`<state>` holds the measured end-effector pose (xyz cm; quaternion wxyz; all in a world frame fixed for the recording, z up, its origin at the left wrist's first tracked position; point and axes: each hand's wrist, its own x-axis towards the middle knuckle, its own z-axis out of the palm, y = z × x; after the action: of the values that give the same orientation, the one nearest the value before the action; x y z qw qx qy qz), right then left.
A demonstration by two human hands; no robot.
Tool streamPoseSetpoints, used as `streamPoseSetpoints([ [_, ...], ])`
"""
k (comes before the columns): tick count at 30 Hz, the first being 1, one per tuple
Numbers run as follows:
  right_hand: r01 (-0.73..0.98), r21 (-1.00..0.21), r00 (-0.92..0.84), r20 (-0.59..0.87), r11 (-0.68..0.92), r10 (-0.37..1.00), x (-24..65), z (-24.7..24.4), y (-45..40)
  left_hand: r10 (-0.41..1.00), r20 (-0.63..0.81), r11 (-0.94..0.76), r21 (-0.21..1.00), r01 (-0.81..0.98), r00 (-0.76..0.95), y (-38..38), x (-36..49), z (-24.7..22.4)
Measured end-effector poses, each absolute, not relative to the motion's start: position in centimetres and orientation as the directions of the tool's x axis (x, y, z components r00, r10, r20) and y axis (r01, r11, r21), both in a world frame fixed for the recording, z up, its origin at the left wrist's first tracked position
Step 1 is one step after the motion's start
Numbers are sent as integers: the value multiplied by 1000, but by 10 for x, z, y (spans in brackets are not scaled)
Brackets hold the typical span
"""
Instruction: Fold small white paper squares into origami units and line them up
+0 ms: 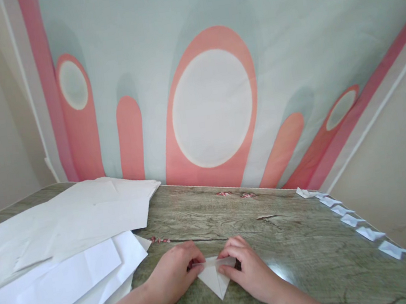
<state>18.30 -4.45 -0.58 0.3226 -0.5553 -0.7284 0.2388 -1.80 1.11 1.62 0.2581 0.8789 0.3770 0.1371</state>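
Observation:
A small piece of folded white paper [218,279] lies at the front middle of the table, its point toward me and a crease down its centre. My left hand [180,271] pinches its upper left corner between thumb and fingers. On the opposite corner, my right hand [245,267] grips the paper in the same way, thumb below and fingers above. Fingertips cover both upper corners of the paper, so their exact shape is hidden.
A large stack of white sheets [94,212] spreads over the left of the wood-patterned table [196,213], with more loose sheets [70,281] in front. Several small folded paper pieces [370,234] line the right edge. A printed backdrop [212,110] stands behind the table.

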Motion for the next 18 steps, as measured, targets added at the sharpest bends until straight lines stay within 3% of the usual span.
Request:
streamPoseSetpoints([
  [6,658,-689,-211,221,305,952,185,-8,-45,656,139,-699,484,527,742,1,-13,11],
  [13,675,-643,-258,255,363,932,187,-9,-46,620,137,-766,318,559,772,-6,-7,14],
  [18,718,-561,-291,295,412,910,186,-12,-48,615,142,-776,285,564,775,-6,-7,12],
])
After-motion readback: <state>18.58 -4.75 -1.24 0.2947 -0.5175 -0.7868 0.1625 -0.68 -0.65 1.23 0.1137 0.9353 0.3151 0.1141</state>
